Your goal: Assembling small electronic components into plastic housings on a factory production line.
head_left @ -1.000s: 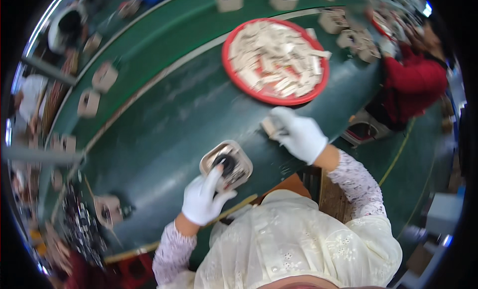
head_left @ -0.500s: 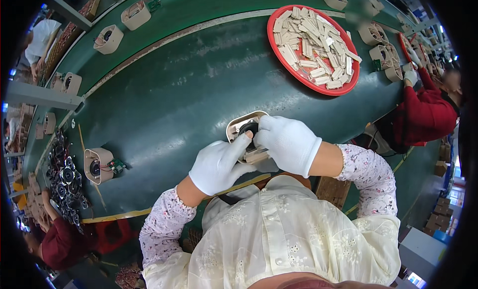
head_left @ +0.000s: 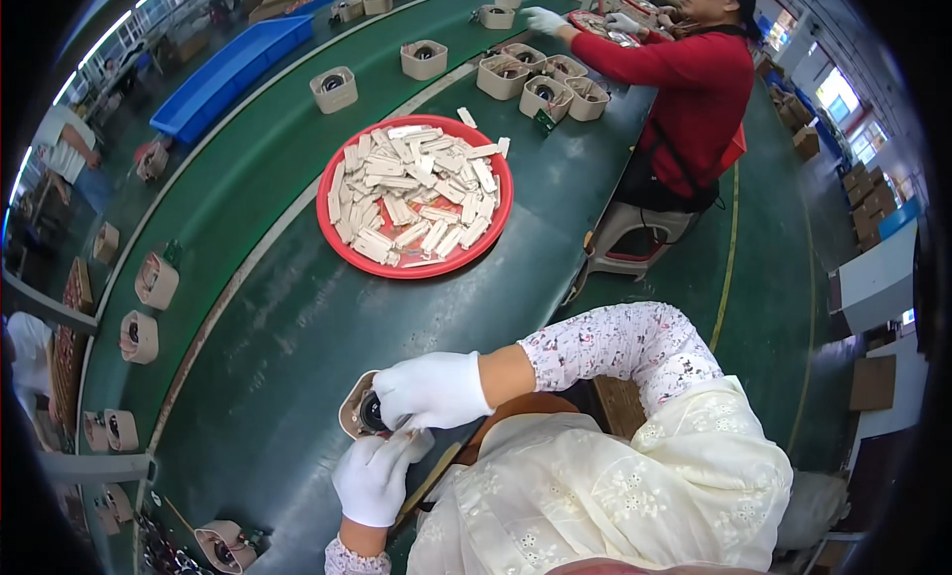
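Observation:
A beige box-shaped housing (head_left: 351, 404) rests on the green table close to my body, its open side facing up. Inside it shows a round black speaker (head_left: 372, 412). My left hand (head_left: 371, 484), in a white glove, closes its fingers on the housing's near edge. From the right, my gloved right hand (head_left: 432, 391) reaches over the housing with curled fingers beside the speaker. The right fingertips hide much of the housing's interior, so any small part between them cannot be made out. Both hands nearly meet at the near wall.
A red round tray (head_left: 327, 240) heaped with beige strip-shaped parts stands ahead. Several similar housings (head_left: 543, 97) cluster beyond it, near a co-worker in red (head_left: 684, 89). More housings stand along the green conveyor (head_left: 268, 129); another housing (head_left: 224, 545) sits at lower left.
The view has swung to the right, so the tray and hands appear farther left. My left thumb, earlier over the speaker, is now at the near wall. Both hands stay at the housing.

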The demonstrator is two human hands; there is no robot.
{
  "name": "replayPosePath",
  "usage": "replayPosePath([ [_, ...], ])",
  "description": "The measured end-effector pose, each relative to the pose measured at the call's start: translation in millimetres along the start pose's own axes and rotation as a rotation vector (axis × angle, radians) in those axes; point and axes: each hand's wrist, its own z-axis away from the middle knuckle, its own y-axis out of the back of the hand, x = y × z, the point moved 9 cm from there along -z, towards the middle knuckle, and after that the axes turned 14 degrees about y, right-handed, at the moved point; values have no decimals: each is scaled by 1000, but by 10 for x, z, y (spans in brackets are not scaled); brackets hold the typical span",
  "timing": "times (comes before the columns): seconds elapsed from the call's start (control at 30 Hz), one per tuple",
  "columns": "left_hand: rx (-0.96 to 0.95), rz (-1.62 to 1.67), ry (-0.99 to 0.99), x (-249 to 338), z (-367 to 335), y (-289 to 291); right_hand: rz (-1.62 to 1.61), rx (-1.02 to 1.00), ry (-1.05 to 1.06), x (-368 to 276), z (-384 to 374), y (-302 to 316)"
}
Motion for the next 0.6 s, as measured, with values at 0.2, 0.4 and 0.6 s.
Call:
replayPosePath([
  [0.2,-73,-45,36,27,-53,-42,34,40,160,-362,276,117],
  [0.4,-115,-92,3,-61,64,28,287,329,368,-486,107,38],
  [0.6,-102,-146,-42,23,-21,-24,165,528,294,-630,313,802],
])
